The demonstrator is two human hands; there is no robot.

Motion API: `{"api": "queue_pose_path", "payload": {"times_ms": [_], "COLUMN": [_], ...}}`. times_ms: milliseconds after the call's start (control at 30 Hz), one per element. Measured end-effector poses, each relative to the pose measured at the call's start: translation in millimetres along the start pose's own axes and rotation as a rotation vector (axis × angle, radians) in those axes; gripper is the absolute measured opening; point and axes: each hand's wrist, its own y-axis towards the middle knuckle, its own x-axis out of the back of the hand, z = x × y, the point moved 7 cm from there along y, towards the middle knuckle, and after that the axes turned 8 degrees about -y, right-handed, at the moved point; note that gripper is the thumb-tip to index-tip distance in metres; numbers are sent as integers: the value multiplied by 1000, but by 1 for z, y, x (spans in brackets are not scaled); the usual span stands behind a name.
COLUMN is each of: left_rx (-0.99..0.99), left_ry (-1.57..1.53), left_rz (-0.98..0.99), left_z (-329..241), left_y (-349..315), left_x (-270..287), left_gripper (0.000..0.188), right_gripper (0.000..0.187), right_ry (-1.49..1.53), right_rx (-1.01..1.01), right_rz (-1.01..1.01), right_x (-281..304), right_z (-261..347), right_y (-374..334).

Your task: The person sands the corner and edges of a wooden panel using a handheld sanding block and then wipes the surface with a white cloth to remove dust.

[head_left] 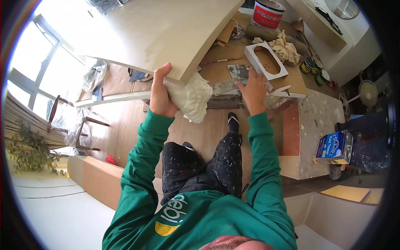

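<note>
Left hand on panel corner, right hand at metal plate

Left hand [162, 95]: gripping the near corner of the panel [154, 35], white cloth [192, 99] bunched beneath. Right hand [254, 88]: fingers bent over the metal plate [238, 73] near the table's [297, 82] front edge; firm grip cannot be confirmed. Panel lies ahead and left, left hand nearer, long axis uncertain. White box [252, 55] limits room beyond plate; floor [133, 129] lies below front edge.

Crumpled cream cloth [192, 98] hangs at the near corner of a beige panel [154, 37]. A smeared grey plate [238, 73] is near the table's front edge [296, 92].
</note>
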Motion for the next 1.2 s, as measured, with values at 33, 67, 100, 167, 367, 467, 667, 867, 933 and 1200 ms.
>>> {"api": "queue_pose_path", "payload": {"times_ms": [33,67,100,167,367,467,667,867,933,1200], "left_rx": [2,4,7,18,-8,-24,-10,1,-1,19], "left_ry": [2,4,7,10,27,47,66,81,77,38], "left_rz": [12,23,20,26,-49,-57,-13,14,5,-7], "left_z": [-1,-1,-1,2,5,2,1,-2,-2,-1], "left_y": [0,0,0,2,8,4,5,6,5,6], "left_x": [0,0,-1,-7,12,7,2,4,6,9], "left_gripper": [53,53,53,53,53,53,54,53,52,50], "right_gripper": [78,75,73,65,47,53,45,64,65,66], "right_ry": [40,81,120,357,1170,1374,1417,1053,965,964], "right_rx": [-20,-40,-66,12,-58,22,197,287,330,472], "right_rz": [15,30,40,-95,-102,19,101,-240,-341,-425], "right_x": [0,-1,-1,-10,68,104,103,118,126,150], "right_z": [-2,-4,-10,-31,-37,-21,40,76,83,100], "right_y": [3,8,15,30,31,27,32,48,48,17]}}
